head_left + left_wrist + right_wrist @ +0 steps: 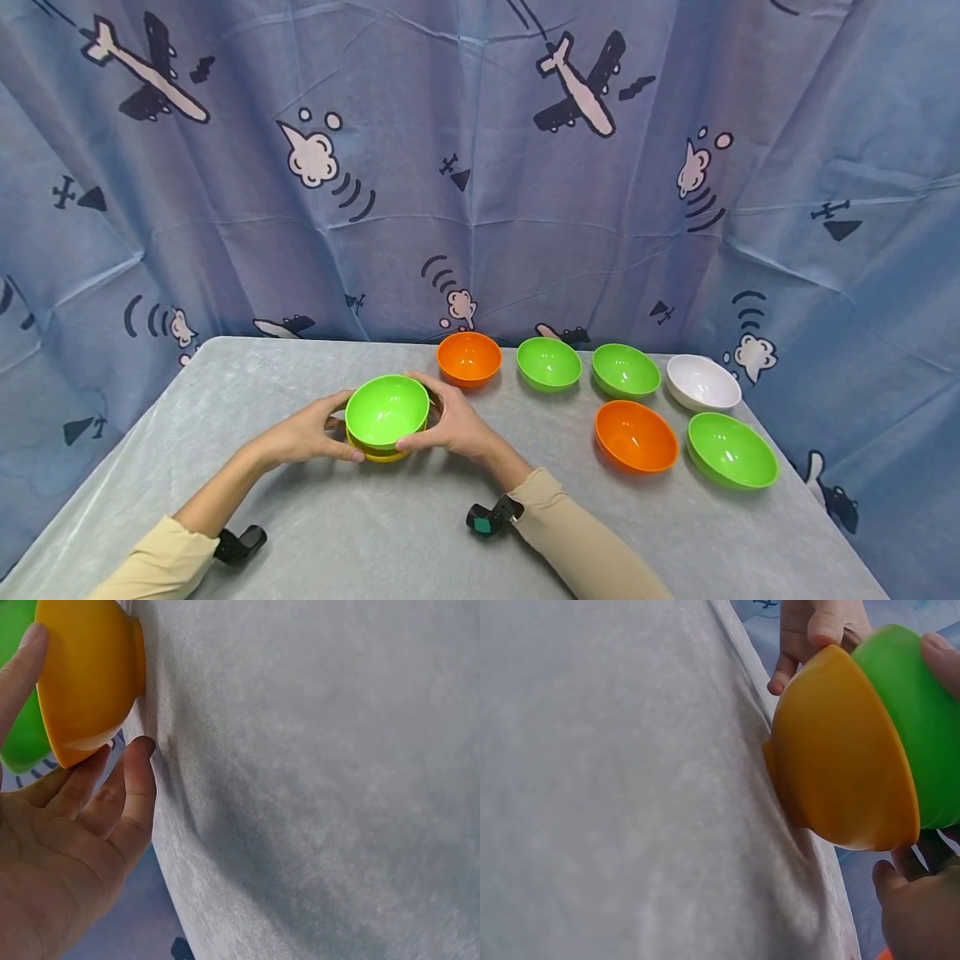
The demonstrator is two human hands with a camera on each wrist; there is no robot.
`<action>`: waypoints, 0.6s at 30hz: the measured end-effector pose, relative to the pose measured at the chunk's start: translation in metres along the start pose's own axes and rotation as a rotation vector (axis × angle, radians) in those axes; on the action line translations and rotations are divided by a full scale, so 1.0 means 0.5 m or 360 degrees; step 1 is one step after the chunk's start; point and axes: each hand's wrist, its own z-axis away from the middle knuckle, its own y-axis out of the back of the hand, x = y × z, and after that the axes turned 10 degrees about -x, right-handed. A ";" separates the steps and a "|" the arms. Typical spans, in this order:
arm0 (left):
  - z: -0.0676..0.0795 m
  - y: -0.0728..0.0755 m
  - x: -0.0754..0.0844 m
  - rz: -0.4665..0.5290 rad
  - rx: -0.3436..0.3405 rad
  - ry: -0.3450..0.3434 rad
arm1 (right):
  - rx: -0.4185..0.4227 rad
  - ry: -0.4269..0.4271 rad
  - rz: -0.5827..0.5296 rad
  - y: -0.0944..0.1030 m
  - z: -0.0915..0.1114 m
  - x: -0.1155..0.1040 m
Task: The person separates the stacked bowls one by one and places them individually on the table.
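A green bowl (387, 408) sits partly inside a yellow bowl (90, 671), both mouths facing up, left of the table's middle. My left hand (306, 429) holds the yellow bowl from the left, its thumb near the rim and fingers on the far side. From the right, my right hand (459, 425) grips the green bowl, with the thumb (941, 656) on its near wall and the fingers round the back. The yellow bowl's foot is at the table's surface; whether it fully rests there I cannot tell.
On the grey-covered table (360, 533), an orange bowl (468, 358), two green bowls (549, 364) and a white bowl (703, 382) stand along the back. Nearer on the right are another orange bowl (636, 437) and a green bowl (732, 450). A blue patterned curtain (405, 167) hangs behind.
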 end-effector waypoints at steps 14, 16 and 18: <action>-0.001 0.000 -0.002 -0.0009 -0.0001 -0.0012 | 0.0030 0.0057 -0.0092 0.005 -0.007 -0.023; -0.001 0.000 -0.001 -0.0018 -0.0001 -0.0016 | 0.0039 0.0055 -0.0104 0.007 -0.007 -0.027; -0.001 0.000 -0.001 -0.0028 0.0000 -0.0013 | 0.0048 0.0051 -0.0110 0.009 -0.007 -0.032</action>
